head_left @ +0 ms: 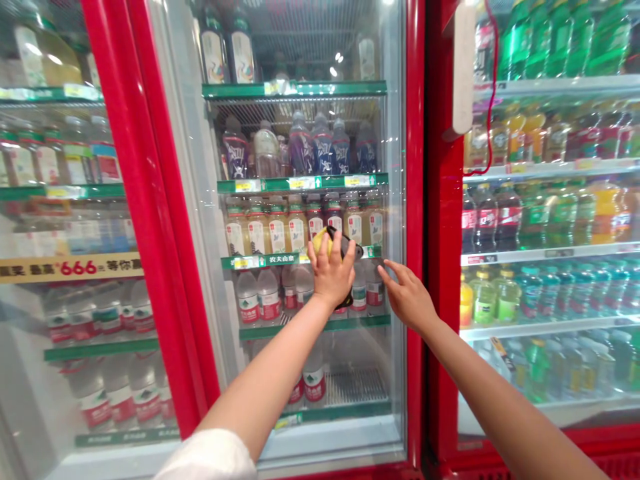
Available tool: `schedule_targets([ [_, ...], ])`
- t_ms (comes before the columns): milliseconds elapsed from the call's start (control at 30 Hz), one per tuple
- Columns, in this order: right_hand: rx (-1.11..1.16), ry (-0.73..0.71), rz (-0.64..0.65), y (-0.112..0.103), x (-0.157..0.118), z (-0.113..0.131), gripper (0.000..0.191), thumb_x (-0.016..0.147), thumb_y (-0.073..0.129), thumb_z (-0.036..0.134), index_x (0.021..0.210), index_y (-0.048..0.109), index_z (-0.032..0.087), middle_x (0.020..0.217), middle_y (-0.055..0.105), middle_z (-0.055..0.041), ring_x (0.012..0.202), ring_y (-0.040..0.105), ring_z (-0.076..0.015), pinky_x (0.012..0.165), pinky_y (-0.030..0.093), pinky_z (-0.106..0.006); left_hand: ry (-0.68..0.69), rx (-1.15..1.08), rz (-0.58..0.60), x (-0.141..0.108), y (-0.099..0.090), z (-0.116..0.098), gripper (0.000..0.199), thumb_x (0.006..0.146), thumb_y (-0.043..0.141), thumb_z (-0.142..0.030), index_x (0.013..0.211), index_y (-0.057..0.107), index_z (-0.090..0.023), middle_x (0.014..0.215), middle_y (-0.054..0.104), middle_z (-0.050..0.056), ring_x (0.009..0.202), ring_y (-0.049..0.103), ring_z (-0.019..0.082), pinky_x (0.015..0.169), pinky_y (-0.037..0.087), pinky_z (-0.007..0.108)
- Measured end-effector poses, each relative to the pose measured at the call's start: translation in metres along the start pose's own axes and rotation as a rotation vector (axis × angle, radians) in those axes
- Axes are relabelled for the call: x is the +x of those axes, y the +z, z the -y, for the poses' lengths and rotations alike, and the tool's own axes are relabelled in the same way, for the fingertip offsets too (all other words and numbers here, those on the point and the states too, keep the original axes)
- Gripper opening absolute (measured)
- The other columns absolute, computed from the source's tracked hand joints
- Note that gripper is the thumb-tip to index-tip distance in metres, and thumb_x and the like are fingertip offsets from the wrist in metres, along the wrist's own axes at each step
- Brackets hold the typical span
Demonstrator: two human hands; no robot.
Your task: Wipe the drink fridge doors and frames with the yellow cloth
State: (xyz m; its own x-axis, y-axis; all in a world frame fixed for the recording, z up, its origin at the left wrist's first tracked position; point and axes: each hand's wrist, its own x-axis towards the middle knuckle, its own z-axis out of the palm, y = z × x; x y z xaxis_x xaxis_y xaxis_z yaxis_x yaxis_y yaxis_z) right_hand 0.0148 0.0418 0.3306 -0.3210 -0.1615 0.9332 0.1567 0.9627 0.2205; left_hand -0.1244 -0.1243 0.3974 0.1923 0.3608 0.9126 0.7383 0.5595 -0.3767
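A yellow-and-black item (318,239) is held under the left hand (333,268) before a red-framed glass door (415,167); the fingers are bent and slightly parted over it, though whether the glass is touched cannot be told. The right hand (409,295) is raised near the door's right edge — fingers loosely extended, nothing held. The left arm is covered at its lower end by a white sleeve (213,457); behind the glass, amber drinks with white labels (277,230) are lined up on a green-edged shelf, with red-labelled water bottles (269,300) seen below; at far right, green bottles (573,43) are ranged on a top shelf.
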Motion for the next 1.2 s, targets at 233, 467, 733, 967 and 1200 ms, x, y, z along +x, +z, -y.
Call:
schedule_targets([
  [233, 0.038, -0.008, 0.011, -0.002, -0.011, -0.011, 0.053, 0.092, 0.044, 0.002, 0.141, 0.058, 0.016, 0.151, 0.054, -0.018, 0.143, 0.047, -0.0284, 0.113, 0.049, -0.049, 0.476, -0.079, 0.153, -0.049, -0.011, 0.02, 0.061, 0.086, 0.068, -0.023, 0.145, 0.054, -0.032, 0.159, 0.047, 0.006, 0.154, 0.032, 0.028, 0.129, 0.01, 0.059],
  [467, 0.084, 0.07, 0.006, -0.001, -0.015, -0.02, 0.058, 0.094, 0.042, 0.004, 0.147, 0.053, 0.024, 0.148, 0.057, -0.0138, 0.14, 0.051, -0.0256, 0.112, 0.051, -0.049, 0.025, -0.044, 0.086, 0.031, 0.003, -0.022, 0.059, 0.091, 0.063, -0.026, 0.148, 0.051, -0.026, 0.165, 0.035, 0.014, 0.157, 0.019, 0.036, 0.126, 0.005, 0.069],
  [733, 0.108, 0.078, 0.072, -0.008, -0.034, -0.025, 0.048, 0.098, 0.042, 0.01, 0.14, 0.062, 0.022, 0.146, 0.06, -0.0121, 0.138, 0.054, -0.0252, 0.113, 0.052, -0.046, 0.539, -0.055, 0.085, -0.058, 0.022, -0.041, 0.052, 0.091, 0.061, -0.02, 0.143, 0.056, -0.024, 0.161, 0.044, 0.01, 0.155, 0.028, 0.03, 0.129, 0.005, 0.06],
  [967, 0.14, 0.158, 0.05, -0.008, -0.039, -0.032, 0.051, 0.098, 0.039, 0.009, 0.142, 0.06, 0.022, 0.144, 0.061, -0.0129, 0.136, 0.055, -0.0244, 0.111, 0.051, -0.046, 0.559, -0.119, 0.119, 0.0, 0.029, -0.042, 0.054, 0.091, 0.062, -0.018, 0.144, 0.055, -0.026, 0.16, 0.046, 0.01, 0.154, 0.031, 0.028, 0.13, 0.013, 0.059],
  [1200, 0.162, 0.233, 0.042, -0.009, -0.04, -0.034, 0.051, 0.096, 0.039, 0.008, 0.141, 0.061, 0.019, 0.146, 0.06, -0.0148, 0.133, 0.059, -0.0251, 0.108, 0.053, -0.044, 0.341, -0.099, 0.04, 0.07, 0.033, -0.053, 0.053, 0.09, 0.062, -0.019, 0.142, 0.055, -0.023, 0.163, 0.04, 0.014, 0.156, 0.023, 0.033, 0.127, 0.014, 0.066],
])
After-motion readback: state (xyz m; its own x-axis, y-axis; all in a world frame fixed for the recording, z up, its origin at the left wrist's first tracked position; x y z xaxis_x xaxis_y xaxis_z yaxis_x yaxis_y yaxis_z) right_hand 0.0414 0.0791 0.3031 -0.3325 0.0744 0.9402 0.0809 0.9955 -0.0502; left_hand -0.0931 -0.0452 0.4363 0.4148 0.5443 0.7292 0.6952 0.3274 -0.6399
